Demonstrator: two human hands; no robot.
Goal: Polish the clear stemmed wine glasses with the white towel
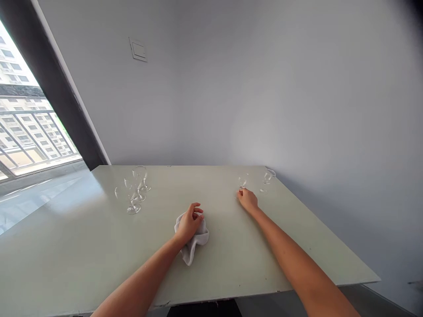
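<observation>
My left hand (191,221) rests on a crumpled white cloth (195,243) in the middle of the pale table (82,246), fingers curled over it. My right hand (247,199) reaches forward and pinches the stem of a small clear wine glass (242,181) standing near the far right of the table. A second clear glass (267,178) stands just beyond it, by the far right corner.
Three clear stemmed glasses (136,190) are grouped at the far left of the table. A grey wall with a switch plate (138,49) rises behind. A window (26,123) is on the left. The table's near edge runs below my forearms.
</observation>
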